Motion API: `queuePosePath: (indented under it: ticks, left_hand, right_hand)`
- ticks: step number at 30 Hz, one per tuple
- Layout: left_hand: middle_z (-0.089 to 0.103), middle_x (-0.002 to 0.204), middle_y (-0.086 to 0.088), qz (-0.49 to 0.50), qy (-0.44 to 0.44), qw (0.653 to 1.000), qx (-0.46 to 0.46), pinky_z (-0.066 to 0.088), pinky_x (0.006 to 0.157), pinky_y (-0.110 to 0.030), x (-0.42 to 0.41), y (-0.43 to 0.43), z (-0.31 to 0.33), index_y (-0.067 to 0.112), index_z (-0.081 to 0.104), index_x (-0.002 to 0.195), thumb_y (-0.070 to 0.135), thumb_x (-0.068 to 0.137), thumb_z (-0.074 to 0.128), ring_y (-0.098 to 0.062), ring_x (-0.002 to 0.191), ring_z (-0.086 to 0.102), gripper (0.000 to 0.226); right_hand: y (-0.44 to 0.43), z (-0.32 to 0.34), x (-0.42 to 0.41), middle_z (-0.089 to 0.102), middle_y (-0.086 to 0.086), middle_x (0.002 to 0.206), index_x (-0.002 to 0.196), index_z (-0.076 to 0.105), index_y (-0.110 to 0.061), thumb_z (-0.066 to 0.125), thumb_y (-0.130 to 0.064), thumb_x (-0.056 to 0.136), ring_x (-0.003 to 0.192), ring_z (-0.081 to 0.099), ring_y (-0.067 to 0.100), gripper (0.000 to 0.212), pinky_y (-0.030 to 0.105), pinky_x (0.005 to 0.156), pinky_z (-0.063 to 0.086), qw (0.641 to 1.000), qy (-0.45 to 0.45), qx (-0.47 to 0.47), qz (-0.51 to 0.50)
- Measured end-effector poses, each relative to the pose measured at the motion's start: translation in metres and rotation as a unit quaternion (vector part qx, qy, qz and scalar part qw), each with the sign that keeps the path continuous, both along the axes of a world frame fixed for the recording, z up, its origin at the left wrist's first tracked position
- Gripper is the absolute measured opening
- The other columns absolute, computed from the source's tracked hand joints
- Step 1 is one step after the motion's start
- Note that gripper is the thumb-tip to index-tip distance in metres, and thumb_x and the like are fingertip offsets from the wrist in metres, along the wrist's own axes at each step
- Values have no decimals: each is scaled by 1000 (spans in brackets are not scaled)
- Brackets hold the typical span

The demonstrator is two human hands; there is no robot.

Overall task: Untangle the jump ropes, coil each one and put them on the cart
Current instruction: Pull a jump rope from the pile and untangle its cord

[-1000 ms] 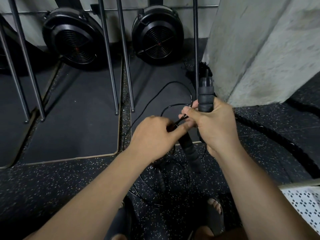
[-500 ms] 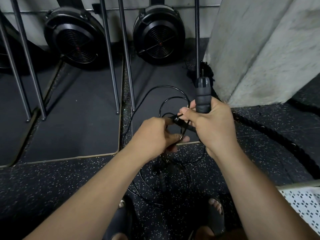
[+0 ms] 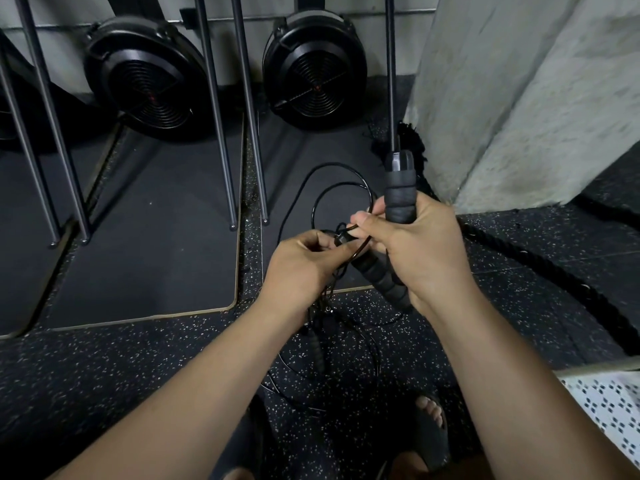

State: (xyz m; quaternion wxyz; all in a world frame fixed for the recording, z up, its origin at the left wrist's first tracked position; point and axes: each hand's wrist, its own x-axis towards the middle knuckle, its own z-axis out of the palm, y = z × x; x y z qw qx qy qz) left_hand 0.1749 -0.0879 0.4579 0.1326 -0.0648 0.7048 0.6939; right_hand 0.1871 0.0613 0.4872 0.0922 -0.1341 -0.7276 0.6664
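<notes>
- Right grip (image 3: 427, 251): fingers curled round an upright handle (image 3: 400, 192), whose top stands clear above the fist. Thumb and forefinger also pinch the cord (image 3: 325, 192).
- Left grip (image 3: 304, 268): narrow, its fingertips pinching the cap end of a second handle (image 3: 375, 275), just left of the right thumb. The two grips almost touch.
- Second handle: slants down to the right, its lower part passing under the right palm.
- Cord: thin black loops arch above and between both grips, over a dark mat (image 3: 149, 237).
- Tangle (image 3: 323, 317): hangs directly below the left grip. A third handle (image 3: 317, 353) sits among its strands; whether it dangles or touches the floor (image 3: 104, 375) cannot be told.
- Further loops lie on the speckled floor beside the sandalled foot (image 3: 429, 420).
- Background: fans (image 3: 149, 74), concrete pillar (image 3: 519, 98), thick rope (image 3: 526, 254).
</notes>
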Motion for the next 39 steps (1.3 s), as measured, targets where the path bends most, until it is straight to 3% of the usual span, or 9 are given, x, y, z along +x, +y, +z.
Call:
queuePosePath:
  ticks: [5,8,12,18,21,23,32,37,39]
  left_hand:
    - [69,78,0,-12,-23,1000,-11,43,61,-16,1,-1,-3,3,73,91,28,83,89,-11,72,58,31]
    - [73,80,7,-29,-64,998,-4,44,65,-25,-1,-4,0,18,78,86,30,80,91,-4,64,59,19]
    - [69,76,13,11,-113,992,55,38,61,-28,-12,-16,6,27,75,81,38,78,90,-7,66,56,19]
    - [55,64,11,102,-150,976,124,38,64,-31,-20,-17,4,27,58,73,37,88,78,-13,67,51,27]
    - [60,70,6,143,-163,964,152,46,77,-36,-21,-19,7,24,57,80,36,95,65,-17,76,62,21]
    - [63,74,2,163,-171,960,152,50,73,-34,-20,-19,8,21,60,85,35,99,60,-18,76,64,20]
    - [64,78,-2,204,-184,939,207,63,79,-37,-24,-20,5,10,66,102,33,105,67,-20,68,67,23]
    - [65,100,-7,234,-197,926,221,64,83,-40,-31,-25,6,10,64,109,32,106,65,-23,82,68,23]
    - [65,105,-8,240,-198,924,221,62,95,-47,-31,-24,8,9,62,112,35,108,62,-25,88,69,26]
  right_hand:
    - [3,1,1,77,-1,75,86,69,-20,87,-15,87,76,80,9,19,48,81,65,997,2,80,-17]
    - [9,0,1,76,-8,73,84,68,-23,87,-20,86,69,75,3,20,35,72,60,985,4,163,-50]
    - [17,-3,0,79,-6,76,87,70,-24,86,-20,85,75,79,15,17,49,83,64,988,-15,150,-45]
    - [14,-5,-1,77,-5,77,84,68,-25,87,-25,83,78,78,19,19,51,79,64,982,-22,182,-35]
    - [12,-4,0,75,-5,75,81,67,-24,87,-24,83,78,77,19,21,50,78,63,980,-23,192,-35]
    - [10,-3,1,73,-5,73,81,67,-23,88,-23,85,75,74,17,21,45,75,62,979,-22,201,-34]
    - [10,-1,2,70,-6,73,83,68,-22,87,-26,86,69,66,13,20,33,67,54,972,-38,231,-27]
    - [6,-3,3,70,-6,72,81,67,-24,88,-28,84,70,69,17,21,40,71,59,973,-47,226,-17]
    - [4,-4,2,71,-6,71,81,67,-24,88,-29,83,71,70,20,22,43,73,60,972,-50,228,-16]
